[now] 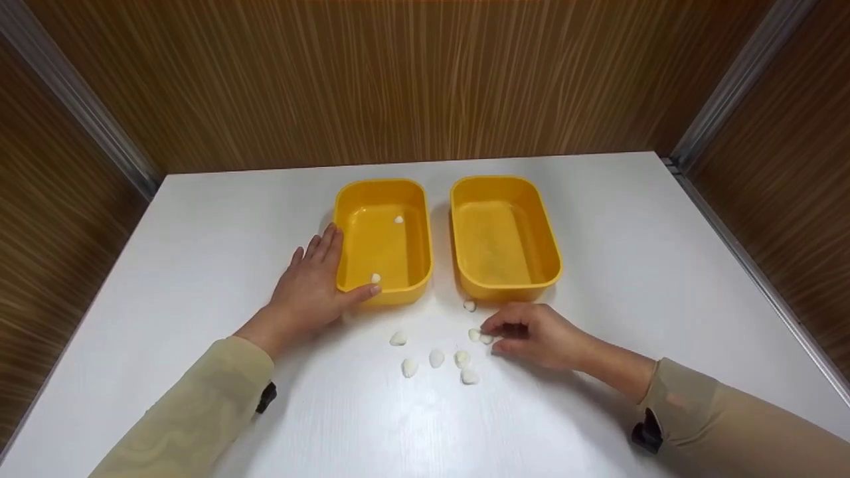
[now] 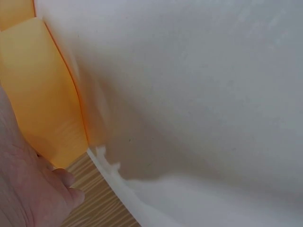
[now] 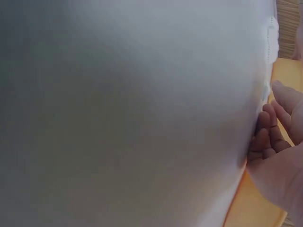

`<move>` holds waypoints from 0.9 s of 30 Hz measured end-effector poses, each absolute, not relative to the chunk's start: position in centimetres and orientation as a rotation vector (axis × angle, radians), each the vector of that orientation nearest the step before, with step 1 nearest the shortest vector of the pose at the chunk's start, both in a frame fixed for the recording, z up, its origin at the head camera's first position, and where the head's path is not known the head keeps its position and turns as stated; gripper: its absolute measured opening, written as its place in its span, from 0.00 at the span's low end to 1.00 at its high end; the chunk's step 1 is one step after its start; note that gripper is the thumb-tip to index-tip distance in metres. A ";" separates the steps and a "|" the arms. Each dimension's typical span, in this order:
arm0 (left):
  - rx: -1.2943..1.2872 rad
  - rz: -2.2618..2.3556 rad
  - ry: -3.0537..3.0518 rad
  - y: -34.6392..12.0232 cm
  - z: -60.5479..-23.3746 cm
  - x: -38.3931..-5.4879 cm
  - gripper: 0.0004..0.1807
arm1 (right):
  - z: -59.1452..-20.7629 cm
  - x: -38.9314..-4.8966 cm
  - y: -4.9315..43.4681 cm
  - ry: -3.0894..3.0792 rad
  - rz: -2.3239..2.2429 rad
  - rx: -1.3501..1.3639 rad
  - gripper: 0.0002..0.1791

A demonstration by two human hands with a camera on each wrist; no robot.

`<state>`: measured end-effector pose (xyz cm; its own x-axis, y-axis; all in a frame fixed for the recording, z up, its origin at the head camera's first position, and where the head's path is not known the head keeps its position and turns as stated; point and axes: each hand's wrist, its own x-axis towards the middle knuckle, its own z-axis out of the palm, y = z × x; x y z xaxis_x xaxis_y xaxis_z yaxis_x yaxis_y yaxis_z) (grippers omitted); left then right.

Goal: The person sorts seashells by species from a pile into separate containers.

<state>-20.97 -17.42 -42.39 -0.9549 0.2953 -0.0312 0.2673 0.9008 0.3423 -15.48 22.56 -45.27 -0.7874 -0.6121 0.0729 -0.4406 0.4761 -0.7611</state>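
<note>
left hand [image 1: 309,285] is stretching its fingers [image 1: 323,247] forward, its thumb [image 1: 362,294] is pointing sideways, right hand [image 1: 543,336] is bending its fingers

- bench [image 1: 372,431]: white
- left container [image 1: 378,249] and right container [image 1: 495,245], toward the bench's far edge: plain yellow
- small pieces [image 1: 436,358]: off-white
- panel [image 1: 398,79] behind the far edge: brown, streaked wood grain
- sleeves [image 1: 192,405]: khaki

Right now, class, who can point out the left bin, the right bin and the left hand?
Left bin [image 1: 384,249]: head view, bare floor inside.
Right bin [image 1: 499,245]: head view, bare floor inside.
Left hand [image 1: 311,284]: head view, back of hand.
</note>
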 end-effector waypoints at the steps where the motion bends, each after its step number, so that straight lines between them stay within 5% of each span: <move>1: 0.441 0.518 2.981 -17.4 -42.4 -21.0 0.69 | -45.4 -15.5 22.6 2.518 -1.204 -0.924 0.15; 27: 0.448 0.514 2.987 -17.5 -42.4 -20.9 0.69 | -45.9 -15.7 22.5 2.582 -1.201 -0.965 0.11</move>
